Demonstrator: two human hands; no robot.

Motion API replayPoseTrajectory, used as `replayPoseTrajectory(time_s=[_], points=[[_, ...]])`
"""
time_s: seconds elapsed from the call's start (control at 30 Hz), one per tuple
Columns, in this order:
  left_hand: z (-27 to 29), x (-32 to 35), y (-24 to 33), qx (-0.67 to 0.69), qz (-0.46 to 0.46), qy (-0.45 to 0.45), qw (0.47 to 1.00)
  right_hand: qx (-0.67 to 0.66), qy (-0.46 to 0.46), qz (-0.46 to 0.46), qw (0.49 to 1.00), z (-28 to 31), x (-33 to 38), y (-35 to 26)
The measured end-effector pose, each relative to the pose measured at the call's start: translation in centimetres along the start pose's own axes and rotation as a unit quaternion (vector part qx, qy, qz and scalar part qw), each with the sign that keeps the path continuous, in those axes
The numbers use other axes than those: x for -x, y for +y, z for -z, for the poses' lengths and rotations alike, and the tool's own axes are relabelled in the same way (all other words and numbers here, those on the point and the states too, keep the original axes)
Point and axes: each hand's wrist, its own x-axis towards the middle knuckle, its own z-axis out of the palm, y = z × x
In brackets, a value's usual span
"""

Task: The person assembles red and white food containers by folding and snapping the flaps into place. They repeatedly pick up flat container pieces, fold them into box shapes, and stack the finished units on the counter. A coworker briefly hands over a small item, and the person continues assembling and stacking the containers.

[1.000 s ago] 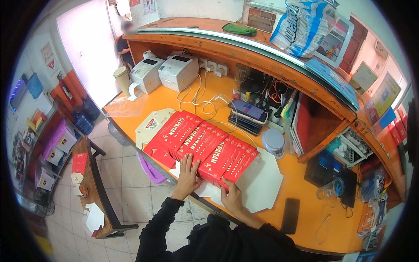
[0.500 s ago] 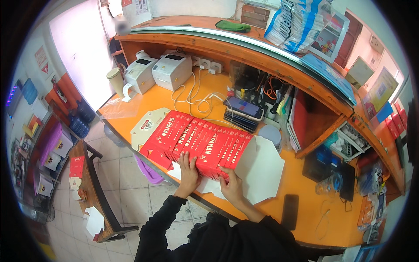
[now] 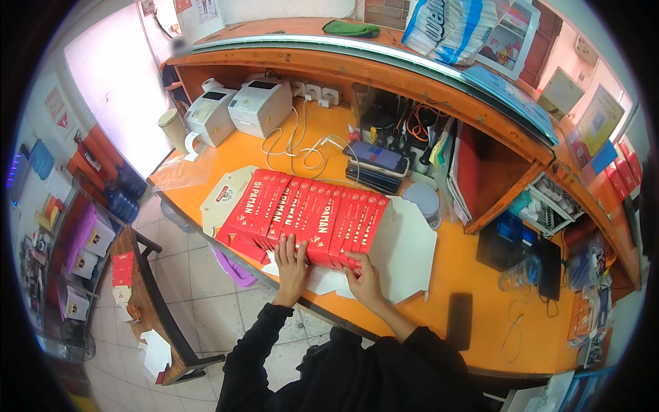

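Observation:
A fanned row of flat red folding cartons (image 3: 302, 209) with pale lettering overlaps along the orange desk in front of me. At its left end shows a cream carton flap (image 3: 218, 206); white carton board (image 3: 406, 250) sticks out at the right end. My left hand (image 3: 292, 271) lies with fingers stretched over the row's near edge. Further right, my right hand (image 3: 365, 283) pinches the near edge of the cartons between thumb and fingers. Some white flaps (image 3: 328, 281) show below the row between my hands. How many cartons the right hand grips is hidden.
Two white label printers (image 3: 259, 108) stand at the back left, with white cables (image 3: 309, 154) beside them. Behind the cartons lie stacked phones (image 3: 376, 163) and a round tub (image 3: 421, 202). A dark phone (image 3: 459, 321) rests at the right. A wooden bench (image 3: 154, 302) stands at left.
The view has shifted slightly. My right hand has shifted a little along the near edge of the cartons, and the row looks slightly more even. My left hand stays on the row.

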Motion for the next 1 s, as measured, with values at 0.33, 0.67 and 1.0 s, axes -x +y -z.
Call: replayPoseTrajectory(time_s=[0.33, 0.67, 1.0], points=[[-2.4, 0.3, -0.3, -0.097, 0.01, 0.031, 0.995, -0.016, 0.0, -0.013, 1.0, -0.4, -0.4, 1.1], [-2.2, 0.2, -0.3, -0.037, 0.036, 0.029, 0.998, 0.032, 0.041, 0.018, 0.998, -1.8, -1.4, 1.6], [-1.8, -1.1, -0.6, -0.021, 0.026, 0.06, 0.998, -0.003, 0.048, 0.012, 0.999, -1.6, -3.7, -0.8]])
